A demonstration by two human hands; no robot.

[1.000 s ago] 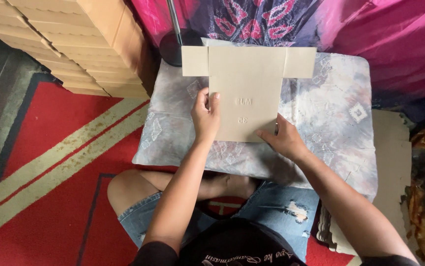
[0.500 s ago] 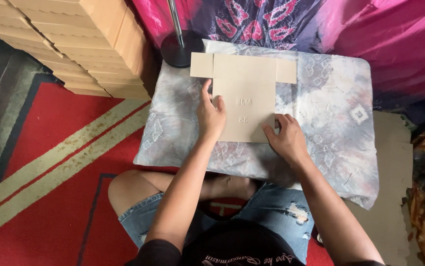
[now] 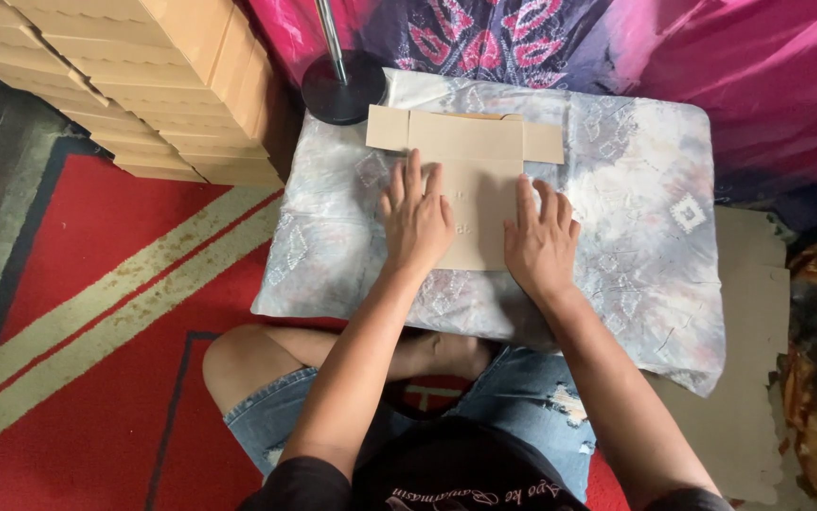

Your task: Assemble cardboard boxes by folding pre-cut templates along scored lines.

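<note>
A flat brown cardboard box blank [image 3: 470, 156] with two side flaps lies on a low table covered by a pale patterned cloth [image 3: 631, 189]. My left hand [image 3: 415, 220] presses flat on the blank's lower left part, fingers spread. My right hand [image 3: 541, 241] presses flat on its lower right edge, fingers spread and partly on the cloth. Neither hand grips anything. I sit cross-legged in denim shorts in front of the table.
A tall stack of folded cardboard boxes [image 3: 143, 80] stands at the upper left. A black round stand base [image 3: 342, 87] with a metal pole sits at the table's far left corner. Pink and purple fabric [image 3: 711, 66] hangs behind. A cardboard sheet [image 3: 749, 378] lies at right on the red carpet.
Both hands held the blank by its lower edges before; now the blank lies flat and both palms press down on it. The camera has tilted a little.
</note>
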